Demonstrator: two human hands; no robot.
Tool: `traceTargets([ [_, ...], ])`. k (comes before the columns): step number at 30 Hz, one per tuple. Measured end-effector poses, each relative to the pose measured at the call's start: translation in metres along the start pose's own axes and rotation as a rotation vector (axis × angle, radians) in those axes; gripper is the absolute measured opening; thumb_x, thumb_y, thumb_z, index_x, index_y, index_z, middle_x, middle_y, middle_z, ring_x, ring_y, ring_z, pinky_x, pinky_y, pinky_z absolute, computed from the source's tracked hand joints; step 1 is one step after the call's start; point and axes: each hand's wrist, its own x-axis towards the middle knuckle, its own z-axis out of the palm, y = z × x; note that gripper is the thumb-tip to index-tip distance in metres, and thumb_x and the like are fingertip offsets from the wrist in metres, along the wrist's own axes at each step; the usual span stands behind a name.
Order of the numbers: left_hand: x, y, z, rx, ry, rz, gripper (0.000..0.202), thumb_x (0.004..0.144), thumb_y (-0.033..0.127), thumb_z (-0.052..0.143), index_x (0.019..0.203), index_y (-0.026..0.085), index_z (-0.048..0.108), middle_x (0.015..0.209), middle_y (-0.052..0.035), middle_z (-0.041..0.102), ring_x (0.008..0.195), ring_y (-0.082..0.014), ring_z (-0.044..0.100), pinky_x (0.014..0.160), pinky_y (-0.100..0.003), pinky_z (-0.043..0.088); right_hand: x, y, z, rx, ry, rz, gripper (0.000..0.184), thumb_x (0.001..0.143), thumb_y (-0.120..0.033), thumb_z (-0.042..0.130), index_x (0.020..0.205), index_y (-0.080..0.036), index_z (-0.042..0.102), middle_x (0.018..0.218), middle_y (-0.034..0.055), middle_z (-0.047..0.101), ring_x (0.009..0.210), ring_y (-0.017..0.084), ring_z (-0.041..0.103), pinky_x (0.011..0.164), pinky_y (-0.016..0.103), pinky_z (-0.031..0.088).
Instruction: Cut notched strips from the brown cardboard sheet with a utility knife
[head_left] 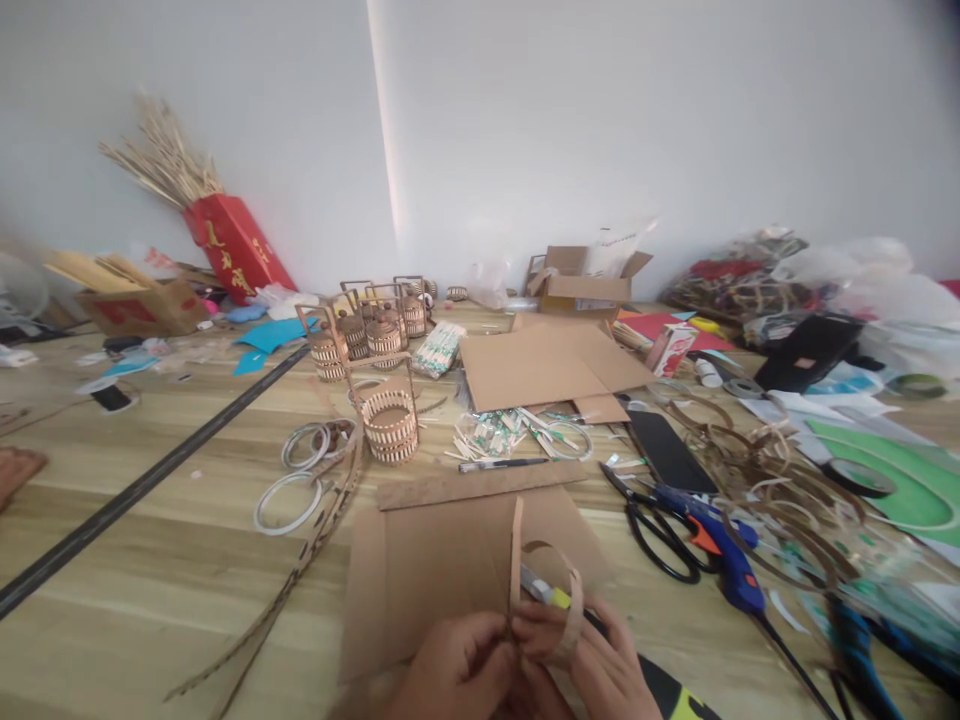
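Hands (459,662), curled strip (575,604), flat cardboard (439,565)

Soft, diffuse, rather muted light, its source out of view, grey-white wall (637,130) with a brighter vertical streak, faint shadows on the desk (150,600), wide-angle stretching and blur toward the sides, dark upper-right corner, left hand (461,665) and right hand (604,670) slightly soft.

Pale wood-grain bench (112,640) bearing a flat brown cardboard sheet (442,560), black-handled scissors (634,497), a blue-and-orange glue gun (739,580), a black rectangular phone (671,450) and a small round striped basket (390,432) with a tall handle.
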Motion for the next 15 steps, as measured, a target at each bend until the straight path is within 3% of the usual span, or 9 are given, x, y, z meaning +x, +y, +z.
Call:
traceTargets([
  [3, 0.002, -0.008, -0.001, -0.011, -0.011, 0.017, 0.076, 0.084, 0.081, 0.047, 0.099, 0.012, 0.073, 0.090, -0.0101, 0.071, 0.082, -0.0215, 0.063, 0.073, -0.028, 0.050, 0.000, 0.001, 0.001, 0.038, -0.012, 0.003, 0.014, 0.089, -0.016, 0.062, 0.090, -0.027, 0.071, 0.093, 0.0020, 0.081, 0.082, 0.019, 0.078, 0.080, 0.029, 0.059],
  [7, 0.003, -0.013, -0.001, -0.030, -0.033, 0.002, 0.069, 0.088, 0.077, 0.047, 0.103, 0.014, 0.073, 0.094, -0.0093, 0.072, 0.085, -0.0218, 0.065, 0.076, -0.028, 0.051, -0.002, 0.001, 0.001, 0.059, -0.037, 0.032, 0.016, 0.088, -0.015, 0.062, 0.093, -0.026, 0.072, 0.093, 0.0025, 0.081, 0.084, 0.019, 0.078, 0.082, 0.030, 0.059],
  [15, -0.003, 0.000, 0.000, -0.035, -0.018, -0.009, 0.056, 0.094, 0.063, 0.049, 0.099, 0.014, 0.075, 0.088, -0.0079, 0.072, 0.085, -0.0215, 0.066, 0.075, -0.026, 0.050, -0.003, -0.001, 0.000, 0.079, -0.059, 0.064, 0.015, 0.088, -0.015, 0.060, 0.093, -0.025, 0.071, 0.093, 0.0035, 0.081, 0.084, 0.020, 0.078, 0.083, 0.032, 0.060],
])
